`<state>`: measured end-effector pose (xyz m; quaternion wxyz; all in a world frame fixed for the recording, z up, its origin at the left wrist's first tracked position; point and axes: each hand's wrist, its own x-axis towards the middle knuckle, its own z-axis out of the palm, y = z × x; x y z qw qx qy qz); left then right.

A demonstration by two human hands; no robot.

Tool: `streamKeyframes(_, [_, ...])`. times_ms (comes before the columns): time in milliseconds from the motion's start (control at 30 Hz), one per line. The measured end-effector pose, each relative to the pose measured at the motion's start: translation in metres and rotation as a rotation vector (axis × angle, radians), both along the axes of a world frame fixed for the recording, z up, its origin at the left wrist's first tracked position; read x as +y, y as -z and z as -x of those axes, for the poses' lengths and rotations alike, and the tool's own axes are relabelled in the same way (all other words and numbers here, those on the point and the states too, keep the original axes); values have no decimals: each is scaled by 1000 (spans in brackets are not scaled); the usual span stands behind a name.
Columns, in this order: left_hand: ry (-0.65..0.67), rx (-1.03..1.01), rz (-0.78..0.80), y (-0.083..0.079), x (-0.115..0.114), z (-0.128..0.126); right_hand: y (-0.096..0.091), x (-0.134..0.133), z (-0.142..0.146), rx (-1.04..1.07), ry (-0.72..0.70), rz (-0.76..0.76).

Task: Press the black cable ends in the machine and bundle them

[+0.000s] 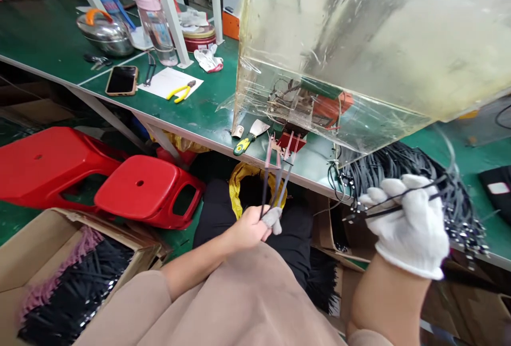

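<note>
My left hand (247, 228), bare except for a grey cloth covering on its fingertips, grips several thin black wires (271, 181) that rise upward, with pinkish ends near the bench edge. My right hand (405, 223), in a white cotton glove, pinches a few black wires (383, 208) fitted with small metal terminals. Just behind that glove, a large tangled bundle of black wires (415, 175) lies over the edge of the green workbench (207, 117). The far ends of the bundle hang down, with many metal terminals showing.
A clear plastic cover (335, 42) encloses an orange-and-green machine on the bench. A paint scraper (247, 137), yellow pliers (180, 91), a phone (122, 80), a steel pot (104, 33), and a bottle (154, 21) stand beyond. Below are red plastic stools (146, 190) and a cardboard box (67, 277) of black wires.
</note>
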<state>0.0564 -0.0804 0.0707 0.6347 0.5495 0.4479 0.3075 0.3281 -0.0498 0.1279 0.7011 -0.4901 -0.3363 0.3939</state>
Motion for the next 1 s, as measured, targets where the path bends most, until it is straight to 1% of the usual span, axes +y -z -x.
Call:
streamKeyframes(33, [-8,-16,3,-3,-11,11,1,-4,10,-4,-48,23])
streamKeyframes(67, [-22,-44,7,-7,-21,23,4,-7,21,21,-132,40])
streamKeyframes(133, [-65,-143,28,-16,-37,45,17,-9,44,106,-363,111])
streamKeyframes(200, [-157,-273,53,-25,-48,63,38,-6,67,205,-576,245])
streamKeyframes(233, [-221,-326,55,-29,-52,71,51,-4,77,256,-655,320])
streamKeyframes(300, [-335,-388,34,-36,-56,82,79,-1,94,336,-744,454])
streamKeyframes(367, [-423,-410,-35,-41,-55,88,102,0,104,390,-771,550])
streamKeyframes(433, [-478,-432,-155,-44,-49,88,114,3,109,434,-787,583])
streamKeyframes(467, [-511,-446,-221,-44,-46,86,115,6,110,453,-801,576])
streamKeyframes(533, [-581,-471,-313,-44,-37,80,109,20,110,477,-835,532])
streamKeyframes(600, [-606,-490,-319,-41,-29,72,96,42,111,476,-847,474])
streamKeyframes(667, [-583,-513,-293,-39,-22,66,82,68,113,475,-817,422])
streamKeyframes(733, [-548,-545,-278,-36,-19,63,69,93,116,497,-788,399])
streamKeyframes(800, [-540,-562,-275,-34,-17,62,60,112,119,539,-771,401])
streamKeyframes(900, [-557,-544,-250,-33,-17,64,52,125,120,591,-731,443])
streamKeyframes(1000, [-567,-520,-235,-33,-17,66,46,128,120,639,-700,493])
